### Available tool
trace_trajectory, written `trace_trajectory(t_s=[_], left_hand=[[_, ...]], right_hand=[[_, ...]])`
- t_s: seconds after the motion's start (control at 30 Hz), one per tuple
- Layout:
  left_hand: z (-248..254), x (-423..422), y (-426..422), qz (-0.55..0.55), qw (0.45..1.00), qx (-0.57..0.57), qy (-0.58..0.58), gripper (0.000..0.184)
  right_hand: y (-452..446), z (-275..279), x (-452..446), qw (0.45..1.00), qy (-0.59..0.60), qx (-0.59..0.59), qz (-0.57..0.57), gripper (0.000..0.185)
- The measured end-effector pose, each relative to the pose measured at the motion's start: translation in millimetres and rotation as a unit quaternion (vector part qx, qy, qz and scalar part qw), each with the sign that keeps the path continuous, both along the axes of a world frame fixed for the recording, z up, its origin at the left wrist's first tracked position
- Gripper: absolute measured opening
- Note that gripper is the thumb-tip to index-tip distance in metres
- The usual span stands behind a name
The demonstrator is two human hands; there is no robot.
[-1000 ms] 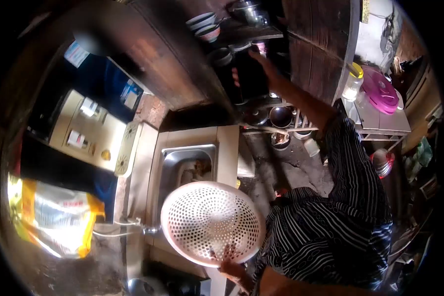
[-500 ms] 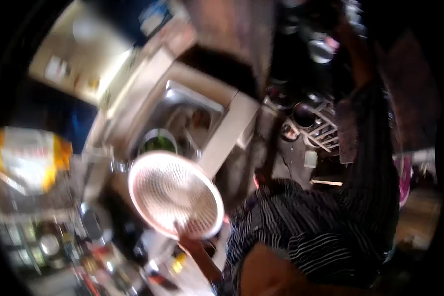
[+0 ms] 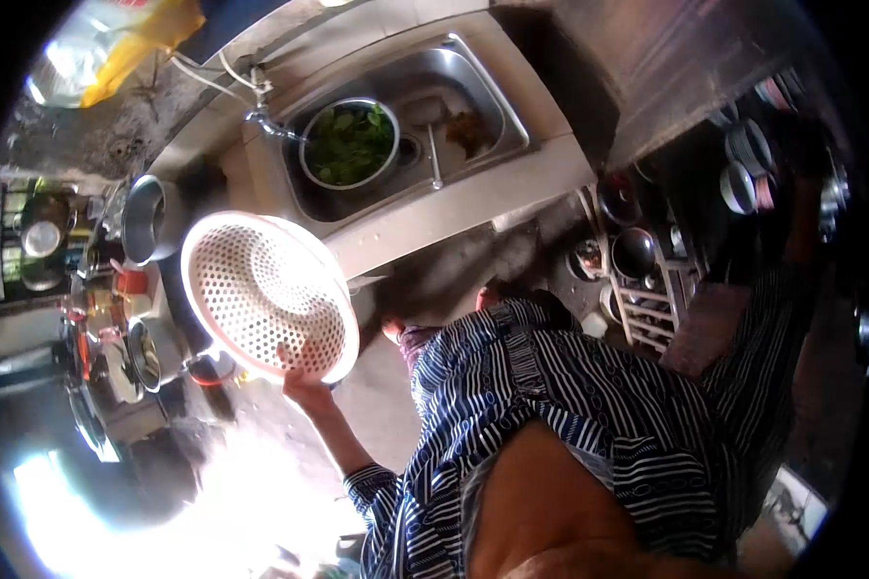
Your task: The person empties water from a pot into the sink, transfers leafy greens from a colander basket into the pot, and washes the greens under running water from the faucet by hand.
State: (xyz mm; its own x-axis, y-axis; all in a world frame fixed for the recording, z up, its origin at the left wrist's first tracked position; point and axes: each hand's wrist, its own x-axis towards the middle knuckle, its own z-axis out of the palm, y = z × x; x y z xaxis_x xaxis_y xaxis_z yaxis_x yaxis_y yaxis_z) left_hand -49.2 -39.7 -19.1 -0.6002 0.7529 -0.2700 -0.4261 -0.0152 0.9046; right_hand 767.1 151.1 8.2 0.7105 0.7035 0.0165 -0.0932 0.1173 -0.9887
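A white perforated colander [image 3: 270, 289] is held tilted by its rim in my left hand [image 3: 306, 384], its hollow side facing me. Fingertips show through the holes at the rim. To the upper right my right arm [image 3: 801, 227] reaches toward a dark shelf with stacked metal bowls [image 3: 746, 147]; the hand is lost in shadow there, so its fingers cannot be made out. Behind the colander, a round metal pot [image 3: 393, 159] filled with green leaves [image 3: 348, 140] stands in the steel sink [image 3: 512, 125].
A tap [image 3: 261, 118] with hoses overhangs the sink's left side. Brownish scraps [image 3: 468, 130] lie in the basin. Pots, including a large grey one [image 3: 145, 217], crowd the left. A slatted rack [image 3: 647, 309] with pans stands at right, and a yellow-white bag [image 3: 116, 48] lies upper left.
The view has turned and steadied, bringing the sink higher in the picture. The colander stays in my left hand and appears farther left. My right arm still reaches to the upper right.
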Motion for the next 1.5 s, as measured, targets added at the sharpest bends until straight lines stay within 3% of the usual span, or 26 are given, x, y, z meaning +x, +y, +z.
trace_trajectory(t_s=[0.07, 0.17, 0.37, 0.4, 0.7, 0.87, 0.93, 1.03, 1.1, 1.13, 1.17, 1.2, 1.3, 1.4, 1.5], left_hand=[[1, -2, -5, 0.001, 1.000, -0.006, 0.020, 0.071], [12, 3, -8, 0.011, 0.995, 0.030, -0.090, 0.067], [8, -16, -13, 0.014, 0.997, -0.017, -0.077, 0.067], [14, -12, -13, 0.018, 0.996, -0.025, -0.078, 0.055], [13, -25, 2, 0.012, 0.995, -0.016, -0.101, 0.064], [-8, -45, 2, 0.019, 0.994, 0.006, -0.103, 0.072], [-34, -72, -4, 0.010, 0.992, 0.041, -0.117, 0.074], [-33, -78, -1, 0.008, 0.997, -0.024, -0.071, 0.076], [-31, -81, 2, -0.004, 0.997, -0.037, -0.065, 0.076], [-28, -80, 4, -0.009, 0.997, -0.049, -0.052, 0.076], [-28, -80, 6, -0.008, 0.997, -0.050, -0.054, 0.077], [-27, -81, 7, 0.002, 0.997, -0.060, -0.053, 0.077], [-31, -78, 6, 0.028, 0.995, -0.071, -0.066, 0.074], [-23, -69, 8, 0.060, 0.991, -0.103, -0.060, 0.069], [-40, -64, -2, 0.069, 0.988, -0.133, -0.043, 0.064]], right_hand=[[-4, -4, 5, 1.000, -0.010, -0.011, -0.006, 0.038], [-13, -10, 10, 0.999, -0.028, -0.026, -0.017, 0.036], [-29, -17, 18, 0.996, -0.064, -0.060, -0.030, 0.033], [-31, -17, 20, 0.995, -0.071, -0.063, -0.035, 0.032], [-69, -18, 2, 0.982, -0.140, -0.091, -0.085, 0.028], [-98, 3, -71, 0.948, -0.273, -0.083, -0.139, 0.026], [-98, 11, -132, 0.946, -0.307, -0.068, -0.076, 0.025], [-78, 10, -240, 0.944, -0.301, -0.064, 0.116, 0.024], [-49, 5, -321, 0.907, -0.288, -0.071, 0.298, 0.024], [-37, 12, -368, 0.846, -0.396, -0.102, 0.341, 0.020], [-20, -2, -394, 0.818, -0.407, -0.075, 0.400, 0.025], [-8, 22, -436, 0.795, -0.364, -0.120, 0.470, 0.030], [50, -2, -502, 0.706, -0.483, -0.057, 0.515, 0.034], [100, 11, -575, 0.615, -0.526, -0.056, 0.585, 0.034], [159, -54, -620, 0.555, -0.528, -0.024, 0.642, 0.037]])
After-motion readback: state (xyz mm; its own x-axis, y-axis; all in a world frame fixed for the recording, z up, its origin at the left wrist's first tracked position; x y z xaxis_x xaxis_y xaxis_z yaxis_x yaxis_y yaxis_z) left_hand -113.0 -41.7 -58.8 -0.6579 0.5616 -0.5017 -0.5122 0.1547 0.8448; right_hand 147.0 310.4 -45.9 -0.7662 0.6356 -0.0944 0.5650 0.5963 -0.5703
